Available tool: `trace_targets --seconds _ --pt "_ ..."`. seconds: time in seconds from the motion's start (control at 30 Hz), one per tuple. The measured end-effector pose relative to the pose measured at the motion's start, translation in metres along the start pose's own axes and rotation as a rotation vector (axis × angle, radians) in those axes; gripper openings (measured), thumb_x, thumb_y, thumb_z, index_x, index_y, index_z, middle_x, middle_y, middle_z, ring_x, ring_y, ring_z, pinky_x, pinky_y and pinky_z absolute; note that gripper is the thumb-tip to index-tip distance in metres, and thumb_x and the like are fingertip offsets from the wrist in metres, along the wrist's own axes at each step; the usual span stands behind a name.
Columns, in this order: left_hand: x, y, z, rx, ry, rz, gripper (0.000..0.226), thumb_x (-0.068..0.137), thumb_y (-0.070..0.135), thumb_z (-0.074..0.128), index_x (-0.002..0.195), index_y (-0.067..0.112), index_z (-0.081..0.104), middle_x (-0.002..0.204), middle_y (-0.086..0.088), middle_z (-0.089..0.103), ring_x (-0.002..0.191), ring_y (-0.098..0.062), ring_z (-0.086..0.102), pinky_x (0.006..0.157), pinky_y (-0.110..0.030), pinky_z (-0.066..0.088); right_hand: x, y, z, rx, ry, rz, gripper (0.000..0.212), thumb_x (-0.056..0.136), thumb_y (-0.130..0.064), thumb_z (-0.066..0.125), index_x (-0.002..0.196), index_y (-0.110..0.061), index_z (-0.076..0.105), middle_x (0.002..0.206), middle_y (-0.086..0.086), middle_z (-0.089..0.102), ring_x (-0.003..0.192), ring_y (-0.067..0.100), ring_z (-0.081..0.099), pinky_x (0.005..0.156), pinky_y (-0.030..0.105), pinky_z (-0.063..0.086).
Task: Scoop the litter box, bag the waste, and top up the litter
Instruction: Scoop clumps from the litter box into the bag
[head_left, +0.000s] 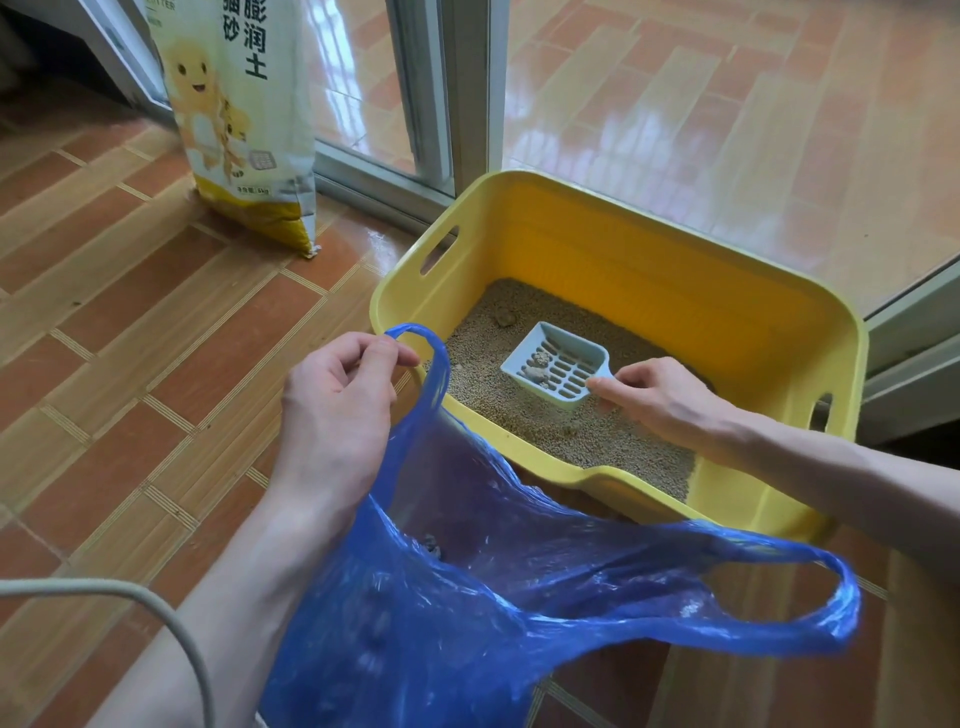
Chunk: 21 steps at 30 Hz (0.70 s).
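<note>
Closest to the camera is the blue plastic bag (467, 597), mouth hanging open, with a few dark clumps at the bottom as far as I can tell through the crinkled film. Left hand (337, 410) has its grip pinched on one bag handle, holding it up right beside the near left corner of the yellow litter box (753, 332); the other handle droops loose on the right. Right hand (660, 397) has its grip closed on the handle of the pale blue slotted scoop (553, 366), which sits over the litter (519, 410) with a couple of grey clumps in it. The handle itself is hidden under the fingers. One more clump lies near the back of the box.

Litter sack (244, 119) stands upright at the back left, cream and yellow with a smiling cartoon figure. Big characters read 膨润土 and 猫砂, the small weight print is too blurry to read, and the top is cut off.

Floor (130, 338) is orange-brown tile, the box up against a sliding glass door frame (467, 93). Grey cable (171, 639) loops in at bottom left.
</note>
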<state>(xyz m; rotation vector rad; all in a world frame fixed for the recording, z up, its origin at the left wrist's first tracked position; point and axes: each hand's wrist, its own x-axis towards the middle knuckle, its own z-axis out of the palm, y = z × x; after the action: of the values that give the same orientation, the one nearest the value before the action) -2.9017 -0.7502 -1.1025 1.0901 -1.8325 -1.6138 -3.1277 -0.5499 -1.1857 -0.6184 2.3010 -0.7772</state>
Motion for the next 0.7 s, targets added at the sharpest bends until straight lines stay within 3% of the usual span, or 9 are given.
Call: trace_targets --seconds 0.07,0.17,0.4,0.6,0.7 --pt "0.000 0.000 -0.001 -0.003 0.000 0.001 0.033 0.101 0.026 0.056 0.073 0.030 0.074 0.055 0.007 0.034 0.048 -0.016 0.024 0.051 -0.027 0.019 -0.003 -0.001 -0.005 -0.014 0.016 -0.038 0.046 0.093 -0.058 0.060 0.076 -0.019 0.077 0.062 0.007 0.063 0.056 0.016 0.049 0.055 0.033 0.036" --pt "0.000 0.001 -0.001 -0.005 0.007 -0.007 0.035 0.102 0.024 0.056 0.072 0.028 0.074 0.056 0.005 0.034 0.049 -0.016 0.023 0.051 -0.028 0.019 -0.011 -0.008 -0.012 -0.027 -0.002 -0.091 0.048 0.094 -0.059 0.059 0.074 -0.018 0.075 0.051 -0.005 0.051 0.049 0.014 0.041 0.051 0.031 0.030" --pt "-0.002 0.005 -0.003 -0.009 0.020 -0.019 0.033 0.103 0.022 0.055 0.075 0.023 0.072 0.056 0.005 0.035 0.050 -0.016 0.024 0.051 -0.028 0.019 -0.053 -0.038 -0.028 -0.033 -0.153 -0.241 0.052 0.090 -0.063 0.061 0.072 -0.015 0.070 0.056 -0.003 0.043 0.054 0.015 0.036 0.053 0.037 0.026" --pt "-0.005 0.015 -0.003 0.002 0.026 -0.009 0.028 0.102 0.018 0.054 0.079 0.019 0.070 0.055 0.005 0.036 0.047 -0.013 0.026 0.045 -0.024 0.019 -0.093 -0.077 -0.026 -0.272 -0.324 -0.325 0.050 0.090 -0.065 0.057 0.070 -0.020 0.067 0.055 -0.004 0.043 0.049 0.008 0.032 0.049 0.033 0.025" --pt "-0.005 0.016 -0.003 0.025 0.026 -0.004 0.027 0.101 0.018 0.055 0.079 0.019 0.070 0.053 0.009 0.039 0.045 -0.010 0.030 0.044 -0.024 0.023 -0.098 -0.090 -0.013 -0.403 -0.319 -0.385 0.054 0.090 -0.065 0.056 0.066 -0.016 0.057 0.056 0.002 0.050 0.048 0.012 0.036 0.046 0.029 0.029"
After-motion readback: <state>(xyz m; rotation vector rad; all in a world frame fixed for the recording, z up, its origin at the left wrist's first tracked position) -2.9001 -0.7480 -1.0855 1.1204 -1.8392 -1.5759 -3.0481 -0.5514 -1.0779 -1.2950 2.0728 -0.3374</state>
